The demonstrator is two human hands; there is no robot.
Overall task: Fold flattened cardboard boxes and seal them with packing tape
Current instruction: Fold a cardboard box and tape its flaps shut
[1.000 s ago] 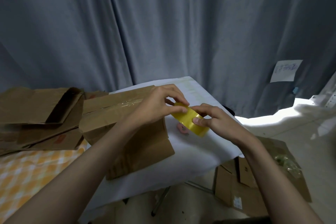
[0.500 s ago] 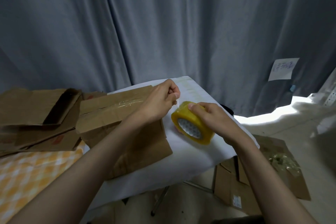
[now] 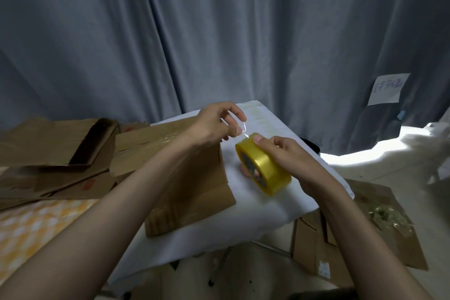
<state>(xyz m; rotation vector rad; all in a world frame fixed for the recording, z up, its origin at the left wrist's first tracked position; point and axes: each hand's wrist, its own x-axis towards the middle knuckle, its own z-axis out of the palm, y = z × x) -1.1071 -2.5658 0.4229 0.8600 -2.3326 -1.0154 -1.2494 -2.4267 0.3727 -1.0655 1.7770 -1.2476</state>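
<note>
— Yellow tape roll (image 3: 264, 170), tilted above the white-covered desk (image 3: 255, 214), held in the right hand (image 3: 289, 157), thumb pressed on the top of the roll beside the peel line.

— And the left hand (image 3: 214, 124)?

— Pinched shut on the clear free end (image 3: 243, 131), lifted just off the roll. Grip of both hands closed: right around the roll, left on the tape tip.

— Cardboard?

— Flattened box (image 3: 185, 185) lying on the desk under the left forearm, shiny strip of tape already along its upper part. More flattened cardboard (image 3: 53, 153) stacked to the left, some on the floor (image 3: 321, 246) to the right.

— Advice for the pull?

— Probably best drawn slowly and straight away from the roll, with the thumb kept as a brake. Held by the very corner only, so likely to tear or split lengthwise if jerked. Better to widen the pinch across the full band, then keep the sticky side off the fingers and away from itself.
</note>
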